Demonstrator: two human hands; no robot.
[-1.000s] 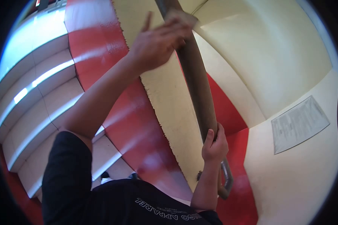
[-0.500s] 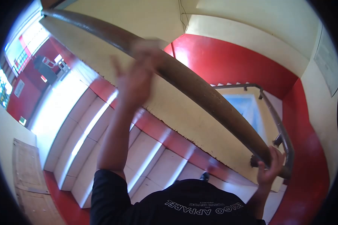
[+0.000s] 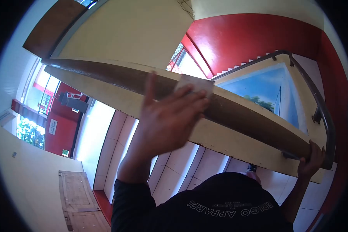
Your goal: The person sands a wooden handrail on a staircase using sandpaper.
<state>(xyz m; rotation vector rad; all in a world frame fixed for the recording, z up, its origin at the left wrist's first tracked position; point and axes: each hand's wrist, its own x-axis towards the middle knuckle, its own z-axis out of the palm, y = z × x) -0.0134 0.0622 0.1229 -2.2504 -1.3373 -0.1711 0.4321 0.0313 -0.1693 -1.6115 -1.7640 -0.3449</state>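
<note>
The two hands are well apart, both at the brown rail (image 3: 251,125), which passes under the left and ends just beyond the right. The left hand (image 3: 166,123) is spread rather flat, its fingers extended over a pale flat piece (image 3: 200,82) that lies on top of the rail. The right hand (image 3: 312,161) is clamped around the rail near its end. Beneath the rail, between the hands, there is a cream low wall (image 3: 220,145), and nearer to the body are the tiled steps (image 3: 174,172). Beyond the rail, between the two hands, a blue painted picture (image 3: 263,85) is seen.
</note>
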